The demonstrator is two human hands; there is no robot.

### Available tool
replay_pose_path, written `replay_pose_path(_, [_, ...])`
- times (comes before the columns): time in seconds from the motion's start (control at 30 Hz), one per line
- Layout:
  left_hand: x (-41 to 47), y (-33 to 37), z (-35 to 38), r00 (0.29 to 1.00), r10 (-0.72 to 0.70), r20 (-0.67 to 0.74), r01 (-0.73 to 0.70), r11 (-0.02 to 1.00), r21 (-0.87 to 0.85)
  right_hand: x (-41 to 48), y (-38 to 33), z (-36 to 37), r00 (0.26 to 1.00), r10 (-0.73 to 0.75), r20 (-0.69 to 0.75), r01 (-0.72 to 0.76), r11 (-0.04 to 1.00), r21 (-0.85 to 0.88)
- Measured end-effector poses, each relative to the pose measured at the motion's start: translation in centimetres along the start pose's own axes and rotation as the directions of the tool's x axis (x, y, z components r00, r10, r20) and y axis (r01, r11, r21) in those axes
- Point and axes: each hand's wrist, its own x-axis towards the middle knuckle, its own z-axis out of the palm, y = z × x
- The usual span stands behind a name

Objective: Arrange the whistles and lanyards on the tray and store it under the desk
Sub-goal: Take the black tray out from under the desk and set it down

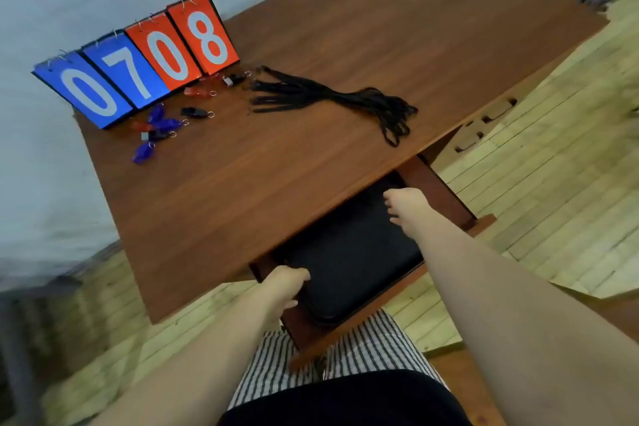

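- Wooden surface (345, 45) fills the middle of the frame, seen from above at a tilt.
- Black tray (345, 252) lies low at centre on a pull-out shelf (328, 339) beneath the surface, its far part hidden under the surface's front edge.
- Left hand (287, 287), at lower centre, curls its fingers round the tray's near left edge.
- Right hand (406, 209), right of centre, bends its fingers over the tray's far right edge, gripping it.
- Whistles (157, 124) in blue, red and black, each with a metal ring, lie scattered on the surface at left.
- Black lanyards (328, 97) lie bundled on the surface, just right of the whistles.
- Flip scoreboard (138, 59), at upper left, stands behind the whistles; it shows 0 7 on blue cards and 0 8 on red cards.
- Striped trousers (269, 373) show at the bottom, over a pale plank floor (553, 183).
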Motion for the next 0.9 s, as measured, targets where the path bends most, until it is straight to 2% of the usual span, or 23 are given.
replay_pose_path(0.13, [1.1, -0.5, 0.6, 0.999, -0.026, -0.029, 0.025, 0.999, -0.028, 2.5, 0.4, -1.2, 0.990, -0.135, -0.039, 0.115, 0.939, -0.325])
replay_pose_path(0.2, [1.6, -0.5, 0.6, 0.998, -0.038, -0.053, 0.036, 0.999, -0.030, 3.7, 0.6, -1.8, 0.980, -0.195, -0.041, 0.153, 0.868, -0.473])
replay_pose_path(0.33, [2.5, 0.0, 0.3, 0.992, -0.058, -0.113, 0.046, 0.993, -0.108, 5.3, 0.6, -2.8, 0.980, -0.183, 0.075, 0.184, 0.706, -0.684])
replay_pose_path(0.4, [3.0, 0.1, 0.2, 0.992, -0.071, -0.102, 0.054, 0.986, -0.161, 6.0, 0.7, -2.9, 0.984, -0.129, 0.122, 0.177, 0.673, -0.718])
replay_pose_path(0.5, [3.7, 0.1, -0.1, 0.993, -0.080, -0.083, 0.064, 0.982, -0.177, 6.9, 1.4, -2.9, 0.986, -0.069, 0.153, 0.158, 0.698, -0.699])
replay_pose_path(0.67, [4.0, 0.3, -0.9, 0.994, -0.109, 0.027, 0.111, 0.986, -0.121, 6.7, 2.3, -3.4, 0.989, -0.074, 0.125, 0.141, 0.693, -0.707])
replay_pose_path(0.9, [4.0, -0.8, -0.4, 0.982, -0.164, 0.095, 0.173, 0.979, -0.103, 7.2, 3.2, -4.6, 0.994, -0.076, 0.072, 0.105, 0.676, -0.729])
